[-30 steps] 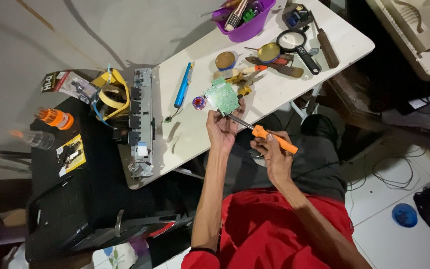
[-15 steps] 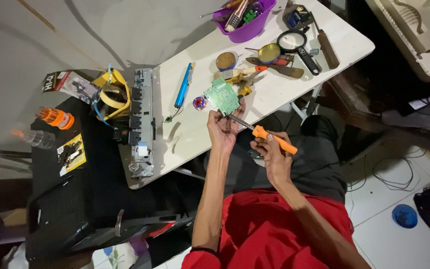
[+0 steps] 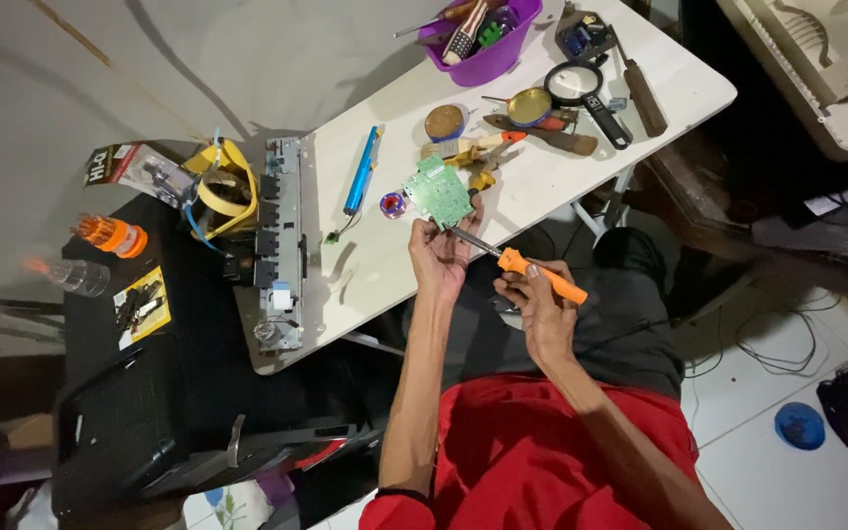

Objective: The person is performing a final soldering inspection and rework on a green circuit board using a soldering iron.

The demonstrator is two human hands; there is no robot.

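Item one: slim orange-handled screwdriver [image 3: 540, 275], gripped in my closed right hand [image 3: 547, 314], long axis slanting up-left, metal tip toward my left hand [image 3: 441, 257]. Item two: small green circuit board [image 3: 438, 190], pinched by that left hand at the white tabletop [image 3: 385, 275] edge. Farther left: flat yellow-and-black card package [image 3: 142, 306] on a black case [image 3: 139, 393].

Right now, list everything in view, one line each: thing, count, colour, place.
circuit board: one, green, table edge, in left hand
screwdriver: one, orange handle, in right hand, tip toward the board
table: one, white, centre
tub of tools: one, purple, far table end
magnifier: one, black, beside the tub
pen-like tool: one, blue, mid-table
metal chassis: one, grey, table's left edge
case: one, black, lower left
left hand: grips the board
right hand: grips the screwdriver
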